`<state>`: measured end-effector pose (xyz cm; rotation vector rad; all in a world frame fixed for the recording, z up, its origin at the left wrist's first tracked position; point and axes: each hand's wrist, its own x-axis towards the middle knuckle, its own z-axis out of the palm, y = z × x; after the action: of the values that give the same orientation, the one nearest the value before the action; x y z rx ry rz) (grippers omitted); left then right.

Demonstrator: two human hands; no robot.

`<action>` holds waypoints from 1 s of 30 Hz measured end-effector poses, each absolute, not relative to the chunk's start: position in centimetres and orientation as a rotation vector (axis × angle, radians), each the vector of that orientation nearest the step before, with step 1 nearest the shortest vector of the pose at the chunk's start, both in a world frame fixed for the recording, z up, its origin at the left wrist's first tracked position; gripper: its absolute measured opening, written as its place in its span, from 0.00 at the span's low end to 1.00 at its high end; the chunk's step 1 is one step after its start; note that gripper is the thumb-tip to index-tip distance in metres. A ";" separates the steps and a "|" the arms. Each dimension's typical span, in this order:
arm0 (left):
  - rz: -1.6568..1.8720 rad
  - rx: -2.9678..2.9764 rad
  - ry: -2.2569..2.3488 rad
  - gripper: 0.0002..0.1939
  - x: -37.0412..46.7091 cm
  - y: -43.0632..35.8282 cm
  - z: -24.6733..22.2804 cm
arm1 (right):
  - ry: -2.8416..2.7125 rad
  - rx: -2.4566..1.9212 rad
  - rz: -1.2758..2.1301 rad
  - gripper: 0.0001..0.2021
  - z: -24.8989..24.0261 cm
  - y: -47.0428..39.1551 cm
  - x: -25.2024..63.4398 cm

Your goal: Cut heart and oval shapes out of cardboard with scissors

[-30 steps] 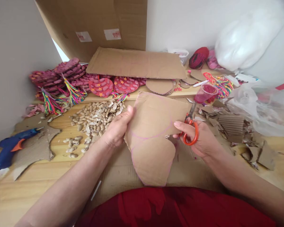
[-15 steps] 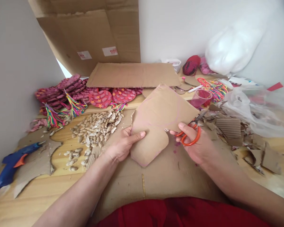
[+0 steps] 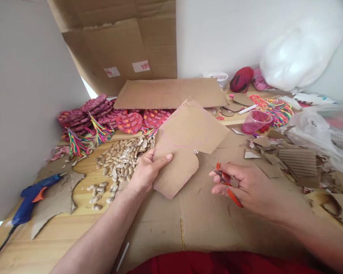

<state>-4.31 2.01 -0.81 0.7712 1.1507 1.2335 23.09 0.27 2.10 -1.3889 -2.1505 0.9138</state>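
Apparently, the work stood in the middle of cutting: the cardboard piece (image 3: 185, 133) had curved purple lines and a notch at its right edge. It was above the surface (image 3: 60, 236), where the grip of the left hand (image 3: 144, 171) was closed on its left edge, thumb on top. The right hand (image 3: 251, 188) had its grip partly curled around the scissors (image 3: 234, 197), apart from the cardboard piece. Any further cut would call for turned blades and steady card. I counted one scissors, one glue gun (image 3: 31, 196) and one pink cup (image 3: 255, 122); the peanut shells (image 3: 120, 156) I could not count.
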 end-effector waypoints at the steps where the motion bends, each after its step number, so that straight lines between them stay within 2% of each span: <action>1: 1.250 0.768 1.149 0.25 -4.4 2.1 -0.9 | -2.220 -1.377 0.944 0.16 2.0 0.4 22.8; 6: 1.297 0.716 1.137 0.28 -4.6 2.4 -1.0 | -2.279 -1.331 1.132 0.16 1.6 1.5 22.0; 11: 1.340 0.699 1.145 0.25 -4.9 2.7 -1.2 | -2.203 -1.474 1.340 0.16 1.0 2.4 21.4; 17: 1.337 0.697 1.162 0.26 -5.1 2.9 -1.4 | -1.956 -1.344 1.678 0.14 0.3 3.2 21.3; 22: 1.305 0.718 1.158 0.20 -4.9 2.9 -1.4 | -1.985 -1.301 1.645 0.17 -0.2 3.8 22.0; 30: 1.237 0.682 1.139 0.19 -4.5 2.4 -1.1 | -1.995 -1.341 1.640 0.18 0.7 3.4 21.8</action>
<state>-4.48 2.40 -1.12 0.6818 1.1392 1.2374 21.79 3.39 0.74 -1.3412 -1.9952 1.6402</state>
